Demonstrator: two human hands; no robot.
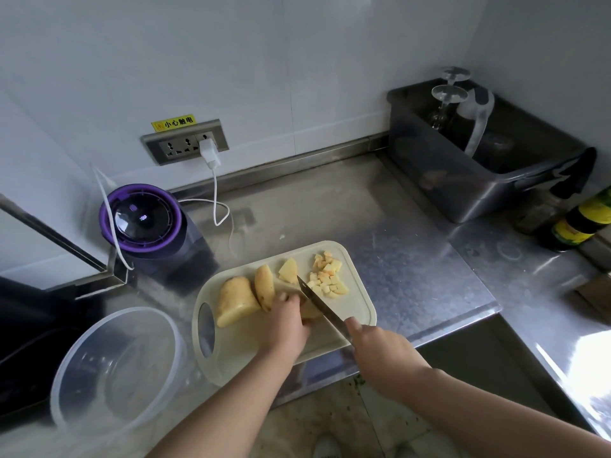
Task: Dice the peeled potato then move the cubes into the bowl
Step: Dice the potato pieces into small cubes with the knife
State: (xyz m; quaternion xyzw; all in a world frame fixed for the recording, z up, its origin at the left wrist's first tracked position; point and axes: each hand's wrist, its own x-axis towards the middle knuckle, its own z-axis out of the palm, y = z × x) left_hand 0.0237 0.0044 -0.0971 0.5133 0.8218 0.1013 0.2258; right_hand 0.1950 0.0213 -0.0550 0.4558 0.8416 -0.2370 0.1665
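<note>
The left hand holds down a pale yellow slab of peeled potato on the cream plastic cutting board, its grip curled over the piece. The right hand has its grip closed round the handle of the steel kitchen knife, and the blade stands just beside the left fingers. A large uncut potato chunk and a thick potato slice lie left of the hand, and a heap of small potato cubes lies at the far right of the board. I judge the potato to be firm but wet and slippery on its cut faces, so it is better to hold it from above, flat side down. The cubes look light and would scatter easily. The round clear plastic bowl waits left of the board on the brushed steel table, which looks smooth. In the corner stands a grey plastic tub.
</note>
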